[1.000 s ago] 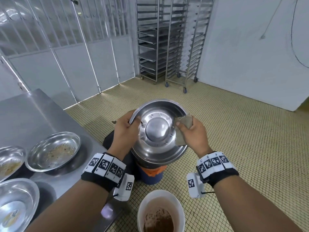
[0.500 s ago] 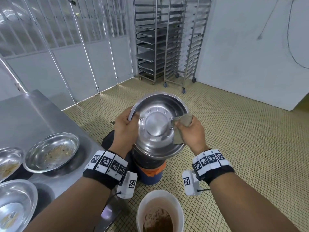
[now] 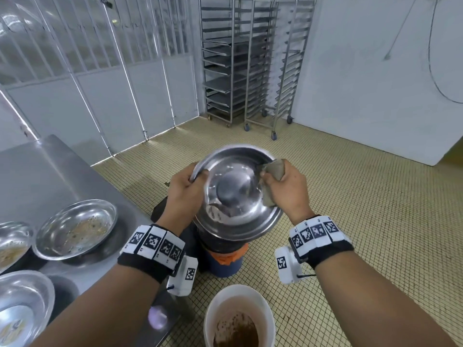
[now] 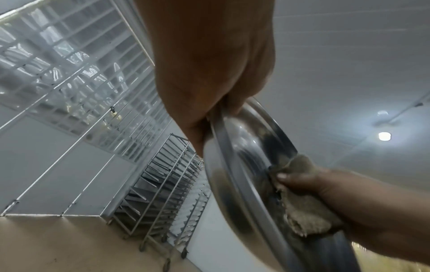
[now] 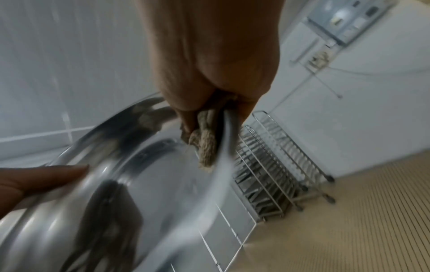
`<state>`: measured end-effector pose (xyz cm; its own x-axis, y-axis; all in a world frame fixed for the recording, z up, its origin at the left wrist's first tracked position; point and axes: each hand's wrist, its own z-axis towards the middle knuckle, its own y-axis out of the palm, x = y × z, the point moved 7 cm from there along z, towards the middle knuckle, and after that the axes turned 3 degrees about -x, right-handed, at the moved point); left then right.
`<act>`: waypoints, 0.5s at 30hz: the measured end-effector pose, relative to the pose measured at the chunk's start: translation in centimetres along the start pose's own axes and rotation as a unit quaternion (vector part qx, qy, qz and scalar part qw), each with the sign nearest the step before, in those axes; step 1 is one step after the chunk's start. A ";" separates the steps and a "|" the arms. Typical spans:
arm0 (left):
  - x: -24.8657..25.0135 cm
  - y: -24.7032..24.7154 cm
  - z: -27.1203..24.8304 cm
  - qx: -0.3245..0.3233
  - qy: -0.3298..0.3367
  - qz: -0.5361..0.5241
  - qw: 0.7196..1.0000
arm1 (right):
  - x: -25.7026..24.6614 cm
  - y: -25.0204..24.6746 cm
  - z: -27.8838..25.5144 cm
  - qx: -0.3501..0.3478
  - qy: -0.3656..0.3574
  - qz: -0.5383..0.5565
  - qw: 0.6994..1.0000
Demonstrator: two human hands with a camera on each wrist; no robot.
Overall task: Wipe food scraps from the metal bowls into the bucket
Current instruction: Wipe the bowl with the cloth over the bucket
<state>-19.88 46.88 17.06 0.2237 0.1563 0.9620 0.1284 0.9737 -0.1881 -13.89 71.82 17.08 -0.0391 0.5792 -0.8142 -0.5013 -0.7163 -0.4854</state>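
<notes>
A shiny metal bowl [image 3: 235,194] is held tilted toward me in the air, above a dark bin with an orange band [image 3: 225,256]. My left hand [image 3: 185,194] grips its left rim, thumb inside; the grip on the bowl [image 4: 235,165] also shows in the left wrist view. My right hand [image 3: 283,189] pinches a brown cloth [image 3: 274,171] against the bowl's right inner wall; cloth [image 5: 204,147] and bowl [image 5: 139,184] show blurred in the right wrist view. A white bucket [image 3: 240,316] holding brown scraps stands on the floor below.
A steel table [image 3: 50,171] at left carries a soiled bowl [image 3: 75,229], another with scraps [image 3: 12,244] at the edge, and a cleaner one [image 3: 22,306] nearest me. Wheeled tray racks [image 3: 250,63] stand by the far wall. Tiled floor spreads to the right.
The bowl and both hands have risen slightly. My right hand with the cloth has slid up along the bowl's right inner wall toward the rim.
</notes>
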 end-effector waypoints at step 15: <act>1.1 -0.6 -0.1 0.076 0.020 -0.040 0.996 | 0.5 0.1 0.6 -0.001 0.041 0.040 0.998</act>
<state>-19.63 46.45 18.21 0.2575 0.0741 0.9634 -0.0002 0.9971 -0.0766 -14.47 72.32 16.81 -0.0073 0.4865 -0.8737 -0.4972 -0.7598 -0.4189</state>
